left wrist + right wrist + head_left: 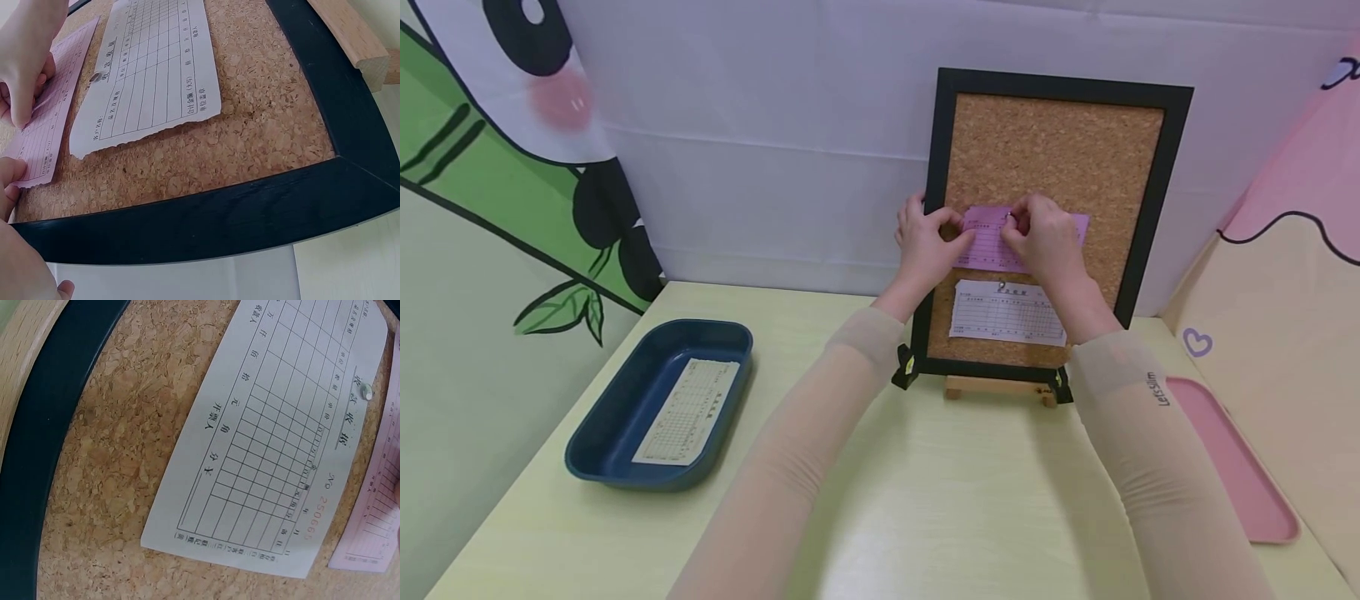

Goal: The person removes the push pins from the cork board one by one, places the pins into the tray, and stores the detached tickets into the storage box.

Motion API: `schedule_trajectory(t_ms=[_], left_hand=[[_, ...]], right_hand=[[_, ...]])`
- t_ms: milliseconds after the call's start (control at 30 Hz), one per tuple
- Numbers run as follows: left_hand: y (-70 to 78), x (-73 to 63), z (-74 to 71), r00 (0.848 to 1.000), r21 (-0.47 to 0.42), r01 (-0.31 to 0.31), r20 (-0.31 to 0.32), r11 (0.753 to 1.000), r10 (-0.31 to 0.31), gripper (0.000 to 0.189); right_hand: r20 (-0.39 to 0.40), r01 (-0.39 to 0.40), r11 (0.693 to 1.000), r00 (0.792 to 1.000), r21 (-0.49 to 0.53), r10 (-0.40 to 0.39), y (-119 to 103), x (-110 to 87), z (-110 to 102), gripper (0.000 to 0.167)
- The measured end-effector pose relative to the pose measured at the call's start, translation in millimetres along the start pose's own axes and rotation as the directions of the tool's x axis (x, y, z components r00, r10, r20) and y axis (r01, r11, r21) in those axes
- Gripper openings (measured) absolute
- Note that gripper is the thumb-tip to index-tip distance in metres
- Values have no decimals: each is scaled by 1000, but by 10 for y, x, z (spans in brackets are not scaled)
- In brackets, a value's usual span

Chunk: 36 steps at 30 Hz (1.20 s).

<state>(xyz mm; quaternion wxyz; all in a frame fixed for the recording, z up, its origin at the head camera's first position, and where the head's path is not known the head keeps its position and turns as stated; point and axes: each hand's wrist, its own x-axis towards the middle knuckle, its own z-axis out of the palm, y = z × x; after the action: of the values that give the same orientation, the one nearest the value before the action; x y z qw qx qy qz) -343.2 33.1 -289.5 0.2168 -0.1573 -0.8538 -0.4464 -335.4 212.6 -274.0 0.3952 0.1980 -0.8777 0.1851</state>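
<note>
The pink slip point(988, 242) lies flat on the corkboard point(1060, 150) between both hands. The left hand point(925, 246) pinches its near edge, thumb and index curved close together. The right hand point(1051, 237), fingers curled, pinches a tiny, mostly hidden pin point(1010, 215) against it; below them hangs a white slip point(1003, 312).

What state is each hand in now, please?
Left hand: holding the left edge of the pink slip.
Right hand: closed, apparently pinching a small pin.

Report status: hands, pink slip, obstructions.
Left hand at left edge of pink slip; right hand pinching what looks like a pin against it. Pink slip on corkboard, above white slip. No obstruction visible.
</note>
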Motion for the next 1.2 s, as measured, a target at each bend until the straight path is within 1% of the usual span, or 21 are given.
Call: schedule_trajectory(t_ms=[300, 533, 667, 833, 967, 1067, 1200], left_hand=[[5, -7, 0, 1000, -2, 3, -1, 1000, -3, 19], [-3, -6, 10, 1000, 0, 5, -6, 1000, -5, 20], [-4, -2, 11, 1000, 1, 1, -8, 1000, -1, 20], [7, 0, 11, 1000, -10, -2, -6, 1000, 2, 19], [7, 1, 10, 1000, -10, -3, -6, 1000, 3, 20], [5, 1, 11, 1000, -11, 0, -9, 1000, 0, 19], [2, 2, 16, 1000, -11, 1, -9, 1000, -2, 20]], right_hand=[[0, 5, 1000, 1000, 3, -5, -13, -18, -11, 12], [-19, 25, 1000, 1000, 5, -25, -6, -24, 0, 13], [-25, 23, 1000, 999, 14, -23, 4, -24, 2, 13], [-6, -9, 1000, 1000, 21, 9, 14, -12, -21, 17], [22, -33, 999, 999, 6, 33, 16, 9, -36, 18], [38, -31, 999, 999, -11, 32, 12, 21, -44, 19], [44, -5, 999, 999, -34, 6, 9, 23, -51, 19]])
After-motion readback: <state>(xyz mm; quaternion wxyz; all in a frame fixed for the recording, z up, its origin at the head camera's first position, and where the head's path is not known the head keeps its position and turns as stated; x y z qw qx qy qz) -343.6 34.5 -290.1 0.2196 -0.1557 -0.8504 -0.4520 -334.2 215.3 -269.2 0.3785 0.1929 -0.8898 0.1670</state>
